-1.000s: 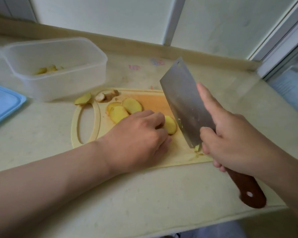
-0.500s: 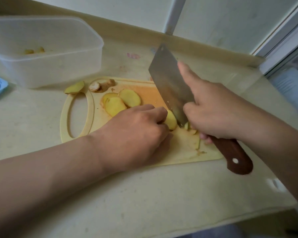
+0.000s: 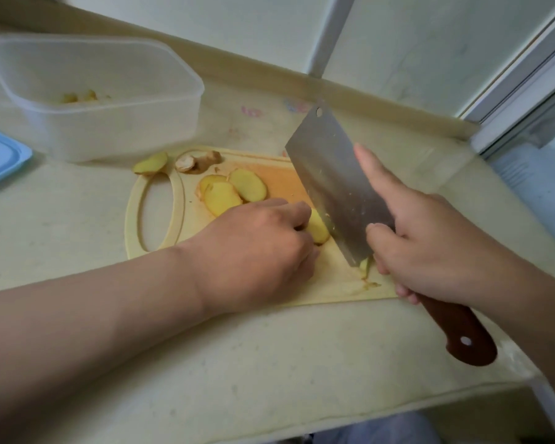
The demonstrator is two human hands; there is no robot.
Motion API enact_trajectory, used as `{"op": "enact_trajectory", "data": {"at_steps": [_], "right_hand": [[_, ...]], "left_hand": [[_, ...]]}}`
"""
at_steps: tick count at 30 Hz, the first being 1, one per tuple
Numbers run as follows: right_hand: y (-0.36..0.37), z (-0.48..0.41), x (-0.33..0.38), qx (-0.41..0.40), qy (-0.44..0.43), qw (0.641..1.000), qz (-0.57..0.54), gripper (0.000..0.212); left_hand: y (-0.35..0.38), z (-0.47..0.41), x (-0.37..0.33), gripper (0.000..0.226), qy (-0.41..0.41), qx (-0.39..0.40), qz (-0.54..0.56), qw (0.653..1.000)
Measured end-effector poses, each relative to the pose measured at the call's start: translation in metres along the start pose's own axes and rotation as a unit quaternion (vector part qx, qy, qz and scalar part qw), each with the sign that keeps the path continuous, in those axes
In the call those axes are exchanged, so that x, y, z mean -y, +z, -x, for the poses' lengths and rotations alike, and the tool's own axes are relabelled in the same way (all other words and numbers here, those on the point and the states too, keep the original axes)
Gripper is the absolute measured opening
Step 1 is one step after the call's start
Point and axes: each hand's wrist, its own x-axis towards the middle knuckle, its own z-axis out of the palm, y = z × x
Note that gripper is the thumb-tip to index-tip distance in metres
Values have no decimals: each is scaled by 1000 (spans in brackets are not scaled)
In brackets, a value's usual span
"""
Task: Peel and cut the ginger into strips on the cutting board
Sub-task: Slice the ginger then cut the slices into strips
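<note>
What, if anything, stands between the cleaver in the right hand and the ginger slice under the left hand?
Nothing visible. The wide steel cleaver in the right hand stands right beside the pale yellow ginger slice; the left hand holds its other side with curled fingers.

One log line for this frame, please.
phase: cutting ginger | left hand: holds ginger slice on cutting board | right hand: grips cleaver, blade beside slice | cut strips: by blade heel
</note>
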Motion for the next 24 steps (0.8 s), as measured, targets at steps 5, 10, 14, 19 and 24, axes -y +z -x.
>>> {"op": "enact_trajectory", "data": {"at_steps": [5,10,14,19,24], "right_hand": [[-1,-32,14,7,-9,1000,28,94],[12,-24,5,-61,-23,997,-41,93],[22,4,-8,-102,-36,992,-60,92],[12,7,-6,-59,-24,997,-42,91],[2,-14,7,-2,-7,1000,19,93]], "left_hand": [[1,-2,1,34,15,1,-9,1000],[-1,0,1,31,19,6,-7,1000],[-1,-2,-1,34,14,-2,1,1000],[0,-2,0,37,10,-10,9,1000],[2,-1,1,39,18,-7,6,1000]]}}
